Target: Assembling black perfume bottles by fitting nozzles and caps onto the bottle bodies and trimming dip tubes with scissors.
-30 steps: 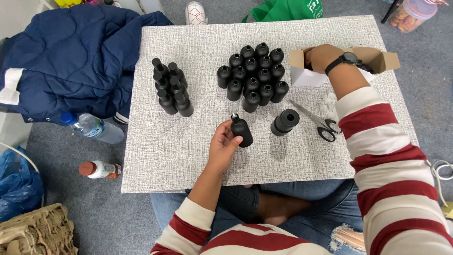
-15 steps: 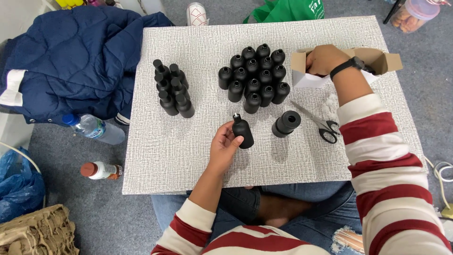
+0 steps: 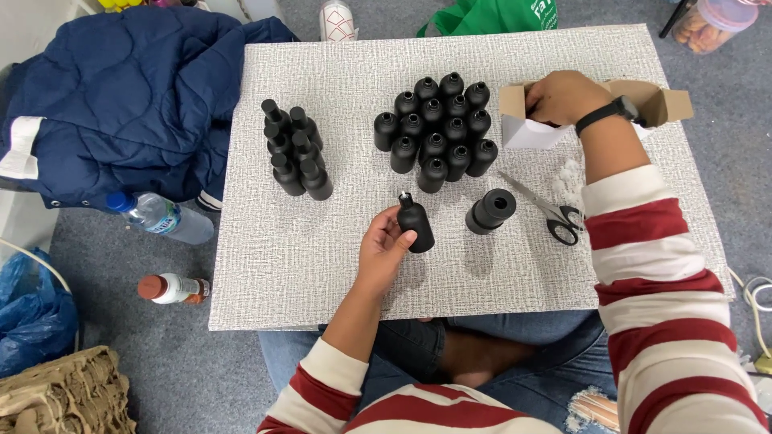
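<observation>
While the small black bottle (image 3: pixel 416 225) stands near the front middle of the surface (image 3: pixel 322 265), its long axis close to upright with the neck tipped slightly away, the left hand (image 3: pixel 384 249) is wrapped around its left side, thumb and fingers clamped on the body. That hand comes up from below with the forearm angled inward. The right hand (image 3: pixel 563 96) is well apart, off to the upper right, reaching into an open cardboard box (image 3: pixel 667 100); whether its fingers are closed on anything inside cannot be told. Just to the right of the held bottle lies a black cylindrical part (image 3: pixel 490 210), with scissors (image 3: pixel 555 213) beyond it. Behind stand a cluster of open black bottles (image 3: pixel 438 128) and, to the left, a smaller group of capped bottles (image 3: pixel 293 153).
</observation>
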